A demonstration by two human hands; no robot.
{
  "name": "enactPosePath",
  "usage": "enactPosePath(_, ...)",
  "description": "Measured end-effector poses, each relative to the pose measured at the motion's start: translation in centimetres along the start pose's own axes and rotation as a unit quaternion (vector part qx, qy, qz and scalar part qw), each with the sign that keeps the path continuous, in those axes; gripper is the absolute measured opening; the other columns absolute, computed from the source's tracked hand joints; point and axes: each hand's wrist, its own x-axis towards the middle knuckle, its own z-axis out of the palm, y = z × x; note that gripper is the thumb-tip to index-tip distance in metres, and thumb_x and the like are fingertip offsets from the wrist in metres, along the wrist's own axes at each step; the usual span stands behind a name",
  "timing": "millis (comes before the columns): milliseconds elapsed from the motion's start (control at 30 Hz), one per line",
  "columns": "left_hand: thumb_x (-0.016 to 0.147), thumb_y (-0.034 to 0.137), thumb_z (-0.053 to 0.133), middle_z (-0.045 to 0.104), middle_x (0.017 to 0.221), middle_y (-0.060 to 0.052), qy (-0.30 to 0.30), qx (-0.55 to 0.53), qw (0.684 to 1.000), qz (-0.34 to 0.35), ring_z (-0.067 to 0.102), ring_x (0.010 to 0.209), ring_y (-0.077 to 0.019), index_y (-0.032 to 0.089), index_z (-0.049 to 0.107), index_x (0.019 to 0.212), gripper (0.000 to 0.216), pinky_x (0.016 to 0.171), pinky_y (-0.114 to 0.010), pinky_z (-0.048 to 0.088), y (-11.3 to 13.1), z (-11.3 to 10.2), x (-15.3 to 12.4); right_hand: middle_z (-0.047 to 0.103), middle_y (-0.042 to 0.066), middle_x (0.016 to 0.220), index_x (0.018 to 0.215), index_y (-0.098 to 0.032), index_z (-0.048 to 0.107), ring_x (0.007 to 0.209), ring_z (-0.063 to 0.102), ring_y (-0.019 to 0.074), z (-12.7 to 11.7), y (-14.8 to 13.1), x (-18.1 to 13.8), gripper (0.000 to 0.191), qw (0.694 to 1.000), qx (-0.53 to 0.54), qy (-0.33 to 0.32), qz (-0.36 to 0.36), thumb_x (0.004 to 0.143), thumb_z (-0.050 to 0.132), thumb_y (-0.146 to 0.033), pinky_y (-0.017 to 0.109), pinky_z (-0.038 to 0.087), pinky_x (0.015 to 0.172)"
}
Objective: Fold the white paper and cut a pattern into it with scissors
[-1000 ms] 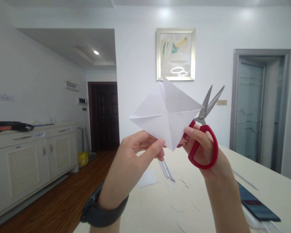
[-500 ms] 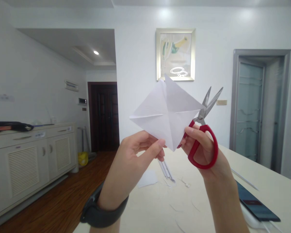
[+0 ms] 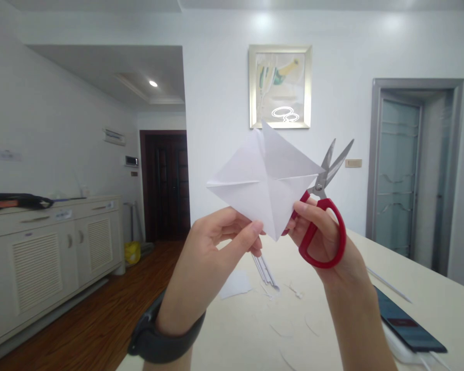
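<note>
A white square of paper (image 3: 251, 188), creased across its middle and slit in from its top corner and along side creases, is held up above the table. My left hand (image 3: 228, 237) pinches its lower left edge between thumb and fingers. At the paper's right lower edge, my right hand (image 3: 319, 232) grips it too, with red-handled scissors (image 3: 334, 206) hooked over the same hand. The blades point up and stand apart, close to the paper's right corner. Fingers of both hands behind the paper are partly hidden.
On the white table (image 3: 255, 335) lie thin rolled paper sticks (image 3: 265, 270), a piece of paper (image 3: 235, 284), scraps (image 3: 294, 291) and thin strips. At the right are a phone (image 3: 412, 322) with a cable and a single stick (image 3: 390, 285). A cabinet (image 3: 54, 257) stands left.
Hardly anything differs. The scissors and my right hand have shifted very slightly left, and the paper's top corner sits slightly lower.
</note>
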Motion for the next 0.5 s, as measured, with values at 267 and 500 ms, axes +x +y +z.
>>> enactPosePath(267,0.086,0.026,0.059,0.067,0.06,0.006,0.004,0.003,1.0,-0.013,0.061,0.06,-0.0073,0.019,0.062,0.067,0.021,0.061,-0.016,0.046,-0.2,-0.12,-0.13,0.055,0.0,0.071,0.073,-0.02,0.066,0.07,0.049,0.0137,-0.54,0.26,-0.17,0.015,0.995,-0.059,-0.037,-0.068,0.086,0.064,-0.028,0.025,0.043,0.064)
enactPosePath(500,0.087,0.028,0.059,0.066,0.061,0.005,0.008,-0.015,1.0,-0.018,0.062,0.061,-0.0089,0.019,0.062,0.07,0.019,0.062,-0.018,0.047,-0.41,-0.06,-0.19,0.055,0.0,0.072,0.077,-0.021,0.068,0.07,0.049,0.0152,-0.56,-0.04,-0.23,0.019,0.993,-0.08,-0.042,-0.079,0.083,0.066,-0.039,0.027,0.043,0.065)
